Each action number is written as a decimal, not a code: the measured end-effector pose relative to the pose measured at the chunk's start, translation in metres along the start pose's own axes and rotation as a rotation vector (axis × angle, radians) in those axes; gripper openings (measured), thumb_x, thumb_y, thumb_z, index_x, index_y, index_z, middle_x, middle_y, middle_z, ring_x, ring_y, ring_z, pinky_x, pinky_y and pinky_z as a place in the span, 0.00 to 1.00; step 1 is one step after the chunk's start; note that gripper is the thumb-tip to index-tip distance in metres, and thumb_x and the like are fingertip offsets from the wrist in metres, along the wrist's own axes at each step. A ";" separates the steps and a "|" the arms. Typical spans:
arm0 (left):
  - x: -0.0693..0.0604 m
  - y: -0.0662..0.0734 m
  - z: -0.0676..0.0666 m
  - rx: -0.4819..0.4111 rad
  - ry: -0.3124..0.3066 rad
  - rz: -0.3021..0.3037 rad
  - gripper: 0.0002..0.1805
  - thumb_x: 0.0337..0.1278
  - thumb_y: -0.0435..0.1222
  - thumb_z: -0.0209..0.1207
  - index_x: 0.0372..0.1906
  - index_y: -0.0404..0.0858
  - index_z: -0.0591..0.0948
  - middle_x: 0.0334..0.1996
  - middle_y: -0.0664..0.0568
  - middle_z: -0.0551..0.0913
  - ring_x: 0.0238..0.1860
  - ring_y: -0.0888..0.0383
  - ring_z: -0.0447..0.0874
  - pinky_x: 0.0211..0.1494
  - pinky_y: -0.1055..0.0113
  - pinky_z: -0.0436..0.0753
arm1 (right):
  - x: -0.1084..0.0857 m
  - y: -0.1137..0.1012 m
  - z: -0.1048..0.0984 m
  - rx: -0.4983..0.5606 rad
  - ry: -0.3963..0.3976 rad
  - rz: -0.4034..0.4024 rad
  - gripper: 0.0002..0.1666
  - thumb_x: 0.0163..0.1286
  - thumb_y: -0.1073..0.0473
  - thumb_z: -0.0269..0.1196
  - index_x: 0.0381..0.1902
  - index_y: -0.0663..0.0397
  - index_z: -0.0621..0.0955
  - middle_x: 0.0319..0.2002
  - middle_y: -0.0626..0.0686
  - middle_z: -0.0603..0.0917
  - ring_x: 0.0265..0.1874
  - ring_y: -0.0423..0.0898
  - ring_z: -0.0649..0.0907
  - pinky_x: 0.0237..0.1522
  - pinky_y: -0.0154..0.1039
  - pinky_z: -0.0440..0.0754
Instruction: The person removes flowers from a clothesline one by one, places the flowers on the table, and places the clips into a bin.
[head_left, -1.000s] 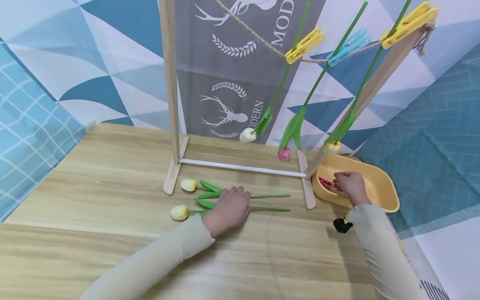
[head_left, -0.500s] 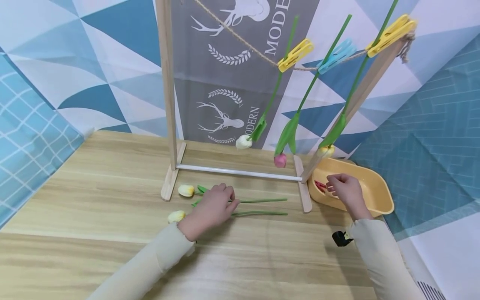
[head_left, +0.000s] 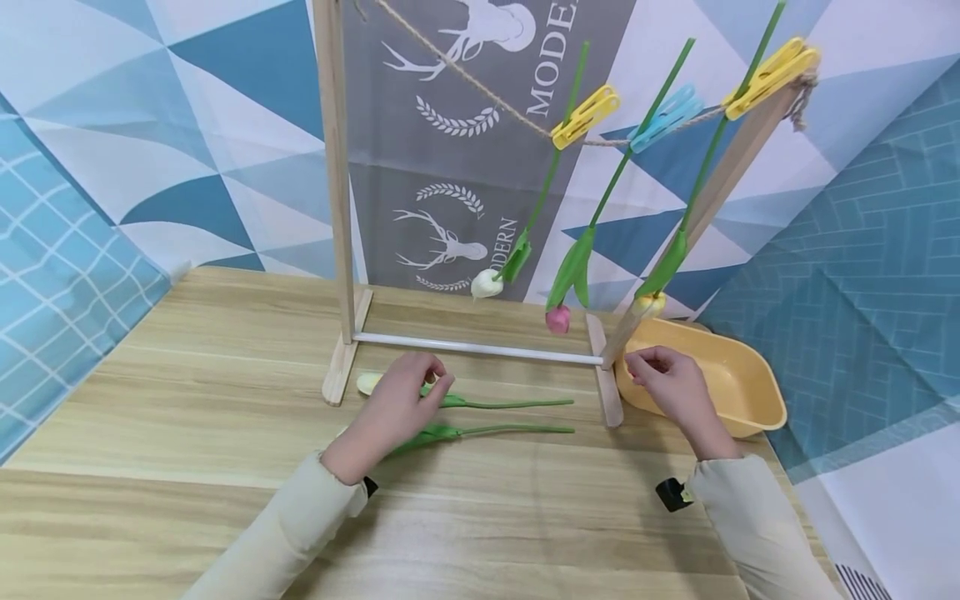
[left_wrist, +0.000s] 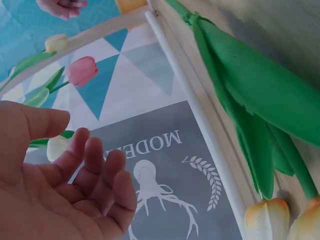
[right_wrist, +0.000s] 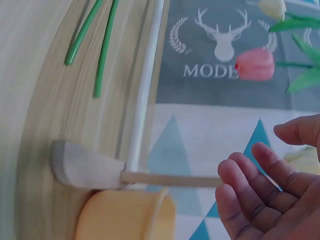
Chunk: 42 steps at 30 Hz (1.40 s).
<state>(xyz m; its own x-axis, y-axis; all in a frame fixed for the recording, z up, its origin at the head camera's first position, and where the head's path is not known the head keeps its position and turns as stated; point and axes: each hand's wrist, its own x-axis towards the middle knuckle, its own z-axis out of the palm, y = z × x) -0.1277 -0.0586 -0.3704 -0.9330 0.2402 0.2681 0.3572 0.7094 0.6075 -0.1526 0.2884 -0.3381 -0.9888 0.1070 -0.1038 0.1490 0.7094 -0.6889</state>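
Observation:
My left hand (head_left: 390, 404) is raised over two artificial tulips on the table, fingers loosely curled around nothing. A green tulip stem (head_left: 517, 404) lies behind a second tulip stem (head_left: 517, 429). One pale yellow bloom (head_left: 368, 382) shows beside the hand, which hides most of the other. Above the left side of a yellow basin (head_left: 750, 383), my right hand (head_left: 675, 387) hovers with bent fingers. The right wrist view shows nothing in its grasp. A speck of red clothespin (head_left: 631, 376) peeks out by its fingertips.
A wooden frame (head_left: 336, 175) carries a sagging rope (head_left: 480, 83). Yellow (head_left: 585, 117), blue (head_left: 666, 118) and yellow (head_left: 771, 77) clothespins hold three upside-down tulips: white (head_left: 487, 284), pink (head_left: 558, 319) and pale yellow (head_left: 651, 303). A white bar (head_left: 480, 348) joins the frame's feet.
My left hand has left the two tulips, lifting and drawing back to the left. My right hand has shifted slightly left over the basin, now covering most of the red clothespin.

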 end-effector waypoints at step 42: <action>0.043 0.038 -0.043 -0.385 0.195 -0.004 0.11 0.67 0.41 0.49 0.43 0.36 0.74 0.38 0.49 0.74 0.39 0.57 0.72 0.42 0.65 0.73 | -0.012 -0.097 0.003 0.274 0.067 -0.324 0.23 0.67 0.46 0.58 0.48 0.59 0.79 0.37 0.51 0.83 0.34 0.40 0.84 0.40 0.26 0.79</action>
<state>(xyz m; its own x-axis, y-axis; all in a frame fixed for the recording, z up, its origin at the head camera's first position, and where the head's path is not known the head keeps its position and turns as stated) -0.1519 -0.0502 -0.3034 -0.9218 0.0816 0.3789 0.3783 0.4023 0.8337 -0.1557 0.2160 -0.2723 -0.9811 -0.0397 0.1894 -0.1834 0.5037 -0.8442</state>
